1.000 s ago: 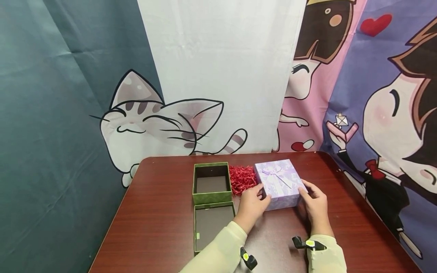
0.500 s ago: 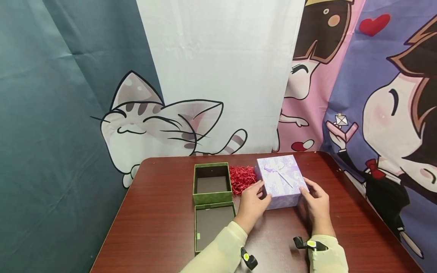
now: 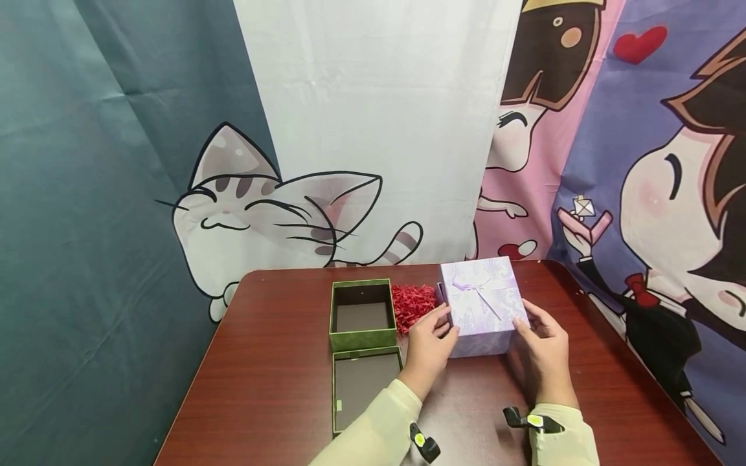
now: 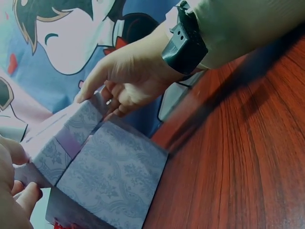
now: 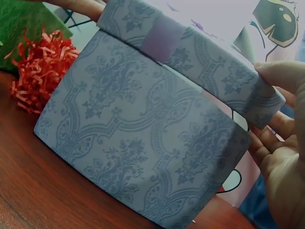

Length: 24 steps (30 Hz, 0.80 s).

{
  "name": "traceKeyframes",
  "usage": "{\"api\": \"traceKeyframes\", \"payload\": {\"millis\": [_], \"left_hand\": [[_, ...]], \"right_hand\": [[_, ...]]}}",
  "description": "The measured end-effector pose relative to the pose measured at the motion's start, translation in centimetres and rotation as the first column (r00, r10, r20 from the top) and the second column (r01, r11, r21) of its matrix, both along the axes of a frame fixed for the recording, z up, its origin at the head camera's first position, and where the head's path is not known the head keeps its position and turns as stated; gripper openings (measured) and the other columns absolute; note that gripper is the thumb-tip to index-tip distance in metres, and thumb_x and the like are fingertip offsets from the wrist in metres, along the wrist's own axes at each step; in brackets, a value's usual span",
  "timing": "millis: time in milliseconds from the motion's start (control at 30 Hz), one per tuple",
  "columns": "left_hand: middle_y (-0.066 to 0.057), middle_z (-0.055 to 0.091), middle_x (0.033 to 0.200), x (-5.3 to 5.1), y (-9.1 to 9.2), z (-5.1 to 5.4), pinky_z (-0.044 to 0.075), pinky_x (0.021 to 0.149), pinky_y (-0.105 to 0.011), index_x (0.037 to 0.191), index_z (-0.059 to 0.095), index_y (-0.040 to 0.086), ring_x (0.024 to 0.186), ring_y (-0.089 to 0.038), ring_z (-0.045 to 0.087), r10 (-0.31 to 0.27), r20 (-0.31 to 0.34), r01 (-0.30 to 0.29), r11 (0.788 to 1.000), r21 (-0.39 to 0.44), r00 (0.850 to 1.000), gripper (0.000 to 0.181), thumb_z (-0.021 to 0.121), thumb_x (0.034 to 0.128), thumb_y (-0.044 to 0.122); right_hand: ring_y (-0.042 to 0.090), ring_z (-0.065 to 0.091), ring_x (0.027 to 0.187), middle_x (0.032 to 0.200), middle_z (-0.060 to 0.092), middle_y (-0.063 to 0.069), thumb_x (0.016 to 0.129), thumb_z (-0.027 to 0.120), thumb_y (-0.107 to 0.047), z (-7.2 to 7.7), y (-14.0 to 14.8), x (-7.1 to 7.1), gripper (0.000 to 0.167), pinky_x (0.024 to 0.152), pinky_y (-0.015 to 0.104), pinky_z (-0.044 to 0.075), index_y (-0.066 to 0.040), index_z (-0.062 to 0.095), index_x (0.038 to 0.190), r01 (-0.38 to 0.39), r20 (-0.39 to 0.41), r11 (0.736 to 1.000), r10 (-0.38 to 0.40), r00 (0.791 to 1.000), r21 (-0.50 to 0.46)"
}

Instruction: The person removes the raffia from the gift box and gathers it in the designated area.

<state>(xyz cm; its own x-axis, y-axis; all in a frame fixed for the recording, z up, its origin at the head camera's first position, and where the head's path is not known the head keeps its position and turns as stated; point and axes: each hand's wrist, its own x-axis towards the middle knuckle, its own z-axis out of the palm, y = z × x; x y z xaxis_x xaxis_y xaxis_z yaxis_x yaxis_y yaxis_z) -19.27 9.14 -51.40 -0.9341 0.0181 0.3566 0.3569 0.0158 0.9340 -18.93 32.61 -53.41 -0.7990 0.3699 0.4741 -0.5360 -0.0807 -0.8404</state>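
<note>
A lavender patterned gift box stands at the right of the table. Its lid (image 3: 486,298), with a ribbon bow on top, sits raised and tilted over the box base (image 5: 128,119). In the right wrist view a gap shows between lid and base, wider toward the right hand. My left hand (image 3: 428,343) pinches the lid's left front edge between thumb and fingers. At the right front corner my right hand (image 3: 546,346) holds the lid, thumb on top and fingers below its rim. The inside of the box is hidden.
Red shredded paper (image 3: 412,305) lies just left of the gift box. Beside it stands an open green box (image 3: 362,339) with a dark interior. Nearer the person is a shallow green lid (image 3: 367,382), inner side up. A printed curtain (image 3: 379,97) hangs behind the table.
Both hands have raised the lavender lid, and its far edge has shifted upward in view. The right hand has moved slightly right. The green box, green lid and shredded paper have stayed put.
</note>
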Motion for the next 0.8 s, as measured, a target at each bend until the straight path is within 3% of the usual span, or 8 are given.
{"api": "traceKeyframes", "payload": {"millis": [300,500,633,800], "left_hand": [[-0.015,0.068,0.131,-0.3,-0.2,0.0,0.057,0.094,-0.03,0.139,0.066,0.011,0.115,-0.025,0.069,-0.065,0.055,0.057,0.988,0.141,0.996,0.061,0.077,0.0838,-0.012],[-0.016,0.071,0.127,-0.7,-0.4,0.2,0.056,0.096,-0.031,0.139,0.064,0.002,0.114,-0.024,0.07,-0.131,0.016,0.126,0.974,0.189,0.991,0.063,0.075,0.0805,-0.018],[-0.014,0.07,0.127,-0.9,-0.9,0.5,0.056,0.097,-0.03,0.136,0.066,-0.001,0.113,-0.021,0.07,-0.185,-0.028,0.187,0.976,0.11,0.982,0.058,0.074,0.0812,-0.019],[-0.005,0.067,0.126,-1.0,-1.6,0.8,0.057,0.095,-0.03,0.129,0.072,0.008,0.108,-0.012,0.07,-0.202,-0.057,0.198,0.978,-0.065,0.978,0.052,0.074,0.0818,-0.015]], "right_hand": [[0.016,0.069,0.094,0.106,0.075,0.01,0.086,0.053,0.033,-0.2,0.7,0.1,0.042,0.081,0.021,0.057,0.03,0.048,0.128,-0.128,-0.097,0.987,0.119,0.988,-0.096],[0.015,0.067,0.098,0.108,0.072,0.009,0.083,0.048,0.038,0.0,1.1,0.5,0.052,0.085,0.02,0.057,0.022,0.051,0.133,-0.178,-0.098,0.977,0.168,0.981,-0.114],[0.011,0.067,0.096,0.105,0.072,0.004,0.081,0.05,0.038,0.3,1.4,0.7,0.06,0.086,0.018,0.055,0.012,0.059,0.134,-0.153,-0.045,0.987,0.151,0.987,-0.043],[0.002,0.064,0.082,0.09,0.072,-0.008,0.082,0.062,0.029,1.7,1.5,1.9,0.05,0.075,0.012,0.053,-0.006,0.073,0.116,-0.024,0.132,0.988,0.003,0.991,0.154]]}}
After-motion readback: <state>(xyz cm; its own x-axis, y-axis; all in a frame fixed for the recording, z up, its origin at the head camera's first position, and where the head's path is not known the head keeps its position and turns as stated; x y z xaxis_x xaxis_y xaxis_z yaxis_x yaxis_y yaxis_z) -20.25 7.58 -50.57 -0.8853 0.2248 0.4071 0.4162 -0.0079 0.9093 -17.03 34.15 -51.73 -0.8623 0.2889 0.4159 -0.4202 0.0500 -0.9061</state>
